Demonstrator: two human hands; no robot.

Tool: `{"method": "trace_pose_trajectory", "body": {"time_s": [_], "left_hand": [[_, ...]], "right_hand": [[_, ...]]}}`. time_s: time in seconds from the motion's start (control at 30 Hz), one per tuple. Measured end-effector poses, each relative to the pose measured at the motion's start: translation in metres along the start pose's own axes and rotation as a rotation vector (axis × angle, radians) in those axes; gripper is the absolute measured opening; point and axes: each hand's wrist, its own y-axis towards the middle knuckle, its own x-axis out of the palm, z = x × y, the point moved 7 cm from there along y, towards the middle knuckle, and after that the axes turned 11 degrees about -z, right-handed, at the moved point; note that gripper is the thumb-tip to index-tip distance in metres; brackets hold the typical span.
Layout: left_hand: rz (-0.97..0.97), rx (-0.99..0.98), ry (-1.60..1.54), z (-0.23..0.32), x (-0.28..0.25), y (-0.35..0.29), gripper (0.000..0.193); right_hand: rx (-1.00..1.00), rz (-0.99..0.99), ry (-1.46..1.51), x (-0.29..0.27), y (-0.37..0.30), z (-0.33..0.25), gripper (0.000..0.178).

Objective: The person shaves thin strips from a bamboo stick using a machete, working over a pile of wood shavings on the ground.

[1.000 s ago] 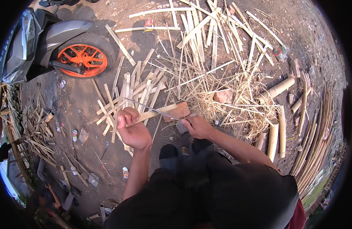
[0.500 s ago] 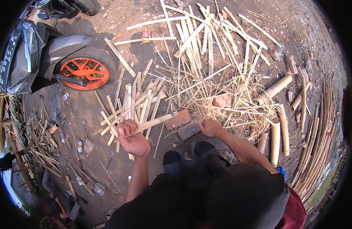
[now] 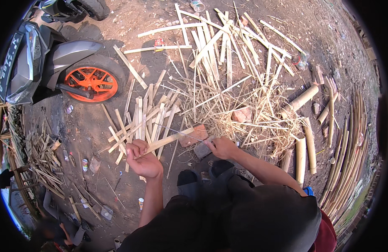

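A flat, pale bamboo strip (image 3: 170,140) is gripped at its near end by my left hand (image 3: 145,160), its fingers curled round it. The strip's far end lies over a reddish brick (image 3: 192,137). My right hand (image 3: 223,148) is closed on a knife (image 3: 183,133), whose thin grey blade shows almost edge-on and points left across the strip; its handle is hidden in my fist. Just below the blade, next to my right hand, sits a grey brick (image 3: 202,148).
Cut bamboo strips (image 3: 145,111) lie piled beyond my left hand, with more strips (image 3: 210,54) farther off. Shavings and another brick (image 3: 242,114) lie ahead. Bamboo tubes (image 3: 300,159) and long poles (image 3: 349,155) are at right, a motorcycle (image 3: 59,67) at left. Another person (image 3: 61,229) sits lower left.
The knife blade now shows, swung out to the left over the strip. My right hand has shifted slightly left and down; my left hand still grips the strip.
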Motion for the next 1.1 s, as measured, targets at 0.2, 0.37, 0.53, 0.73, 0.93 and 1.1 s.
{"method": "trace_pose_trajectory", "body": {"time_s": [0.2,0.37,0.53,0.73,0.93,1.1], "left_hand": [[0.012,0.0,-0.059,0.01,-0.007,0.012,0.033],[0.032,-0.007,-0.035,0.005,-0.011,-0.003,0.033],[-0.211,-0.019,-0.036,0.013,0.015,-0.011,0.025],[-0.522,-0.024,0.252,0.007,0.024,-0.017,0.027],[-0.651,-0.13,0.271,0.001,0.035,-0.015,0.047],[-0.632,-0.07,0.177,-0.008,0.034,-0.016,0.049]], "right_hand": [[0.228,0.077,-0.114,0.021,0.015,0.098,0.079],[0.129,-0.004,-0.025,0.014,-0.01,0.039,0.078],[0.089,-0.046,0.053,0.015,-0.023,0.034,0.075],[-0.189,0.034,0.228,-0.01,-0.037,-0.039,0.069],[-0.129,-0.023,0.193,0.003,-0.022,-0.02,0.068],[-0.192,0.029,0.177,-0.011,-0.035,-0.029,0.07]]}}
